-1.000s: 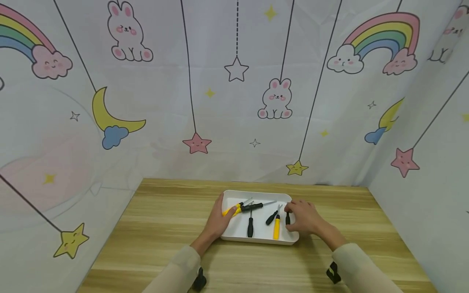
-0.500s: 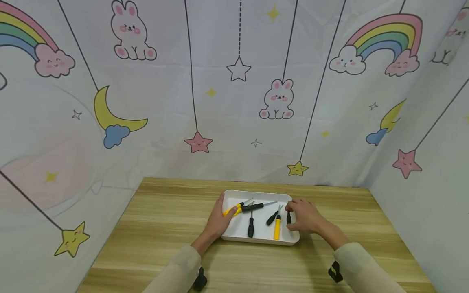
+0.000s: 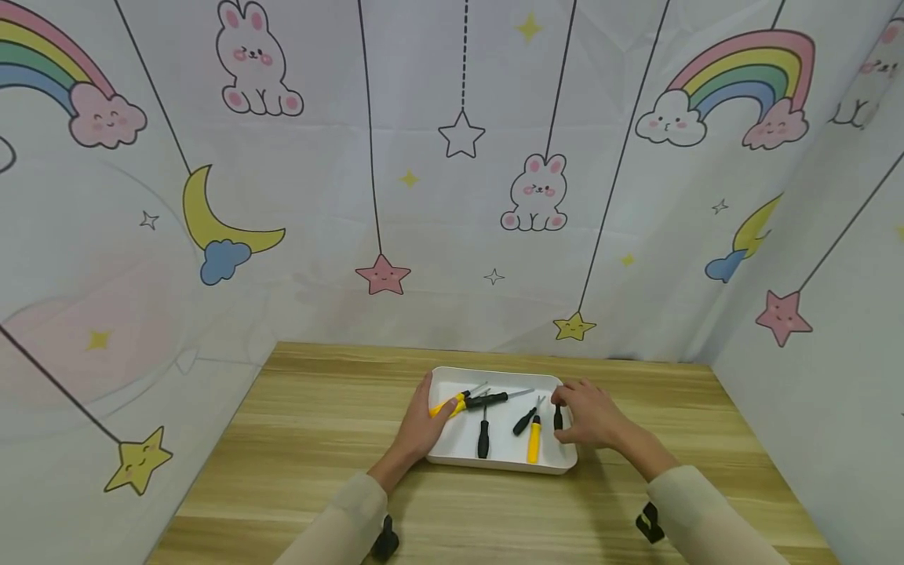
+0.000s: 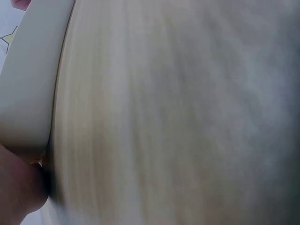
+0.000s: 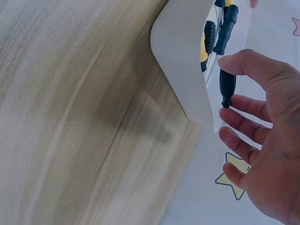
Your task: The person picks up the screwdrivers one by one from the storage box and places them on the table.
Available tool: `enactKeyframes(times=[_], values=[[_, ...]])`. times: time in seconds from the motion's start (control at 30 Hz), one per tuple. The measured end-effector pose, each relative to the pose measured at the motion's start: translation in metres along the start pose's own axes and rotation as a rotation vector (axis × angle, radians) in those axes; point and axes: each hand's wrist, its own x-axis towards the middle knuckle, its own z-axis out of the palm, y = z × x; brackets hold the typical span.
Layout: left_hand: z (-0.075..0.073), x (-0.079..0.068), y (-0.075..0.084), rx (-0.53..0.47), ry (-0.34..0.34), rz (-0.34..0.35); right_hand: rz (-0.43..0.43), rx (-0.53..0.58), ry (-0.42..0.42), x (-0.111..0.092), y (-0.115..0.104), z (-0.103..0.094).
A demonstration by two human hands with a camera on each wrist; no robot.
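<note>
A white tray [image 3: 508, 435] lies on the table, and my left hand [image 3: 422, 424] holds it by the left side, thumb over the rim. At the tray's right end my right hand [image 3: 589, 417] pinches a small black-handled screwdriver [image 5: 228, 87] between thumb and index finger. The other fingers stay loosely bent outside the rim in the right wrist view. Inside the tray lie a black screwdriver [image 3: 483, 441], a yellow-handled screwdriver [image 3: 533, 441], a short black one [image 3: 523, 422], and a longer black one [image 3: 487, 400] across yellow-handled tools [image 3: 448, 406] near my left thumb.
The wooden table [image 3: 318, 416] extends around the tray on all sides. Behind it and at both sides hangs a white curtain [image 3: 452, 314] printed with rabbits, stars and rainbows. Each wrist carries a black device, such as the right strap mount [image 3: 650, 523].
My right hand, with the small black screwdriver, has shifted very slightly to the right. The left hand, tray and other tools stay put; the head view has moved a little.
</note>
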Motion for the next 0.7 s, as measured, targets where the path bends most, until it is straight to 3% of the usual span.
enactKeyframes(times=[0.7], values=[[-0.0027, -0.0016, 0.0013, -0.005, -0.007, -0.003, -0.004, -0.012, 0.017, -0.0025, 0.0047, -0.0078]])
